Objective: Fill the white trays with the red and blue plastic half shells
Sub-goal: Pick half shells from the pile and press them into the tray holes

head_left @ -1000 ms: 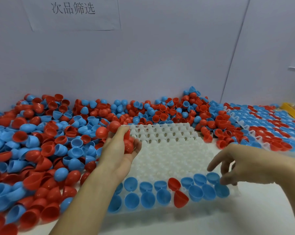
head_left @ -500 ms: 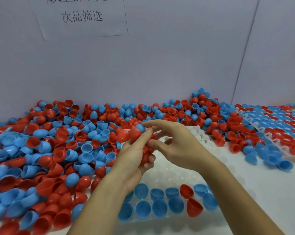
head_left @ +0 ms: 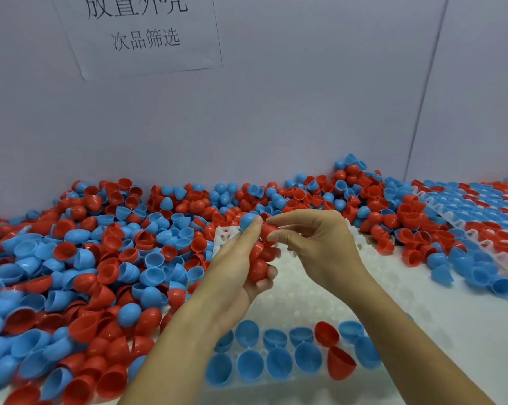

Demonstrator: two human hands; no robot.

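A white tray (head_left: 320,293) with many sockets lies in front of me. Its two nearest rows hold several blue half shells (head_left: 279,361) and two red half shells (head_left: 339,363). My left hand (head_left: 235,276) hovers over the tray's far left part and grips a bunch of red half shells (head_left: 258,267). My right hand (head_left: 314,247) meets it from the right, and its thumb and forefinger pinch one red shell (head_left: 268,230) at the top of that bunch.
A big loose heap of red and blue half shells (head_left: 100,258) covers the table's left and back. A second tray filled with shells (head_left: 480,217) lies at the right. A wall with a paper sign (head_left: 144,33) closes the back.
My right hand has come up from the tray's near right corner to the left hand and taken hold of a red shell there. The view has tilted upward.
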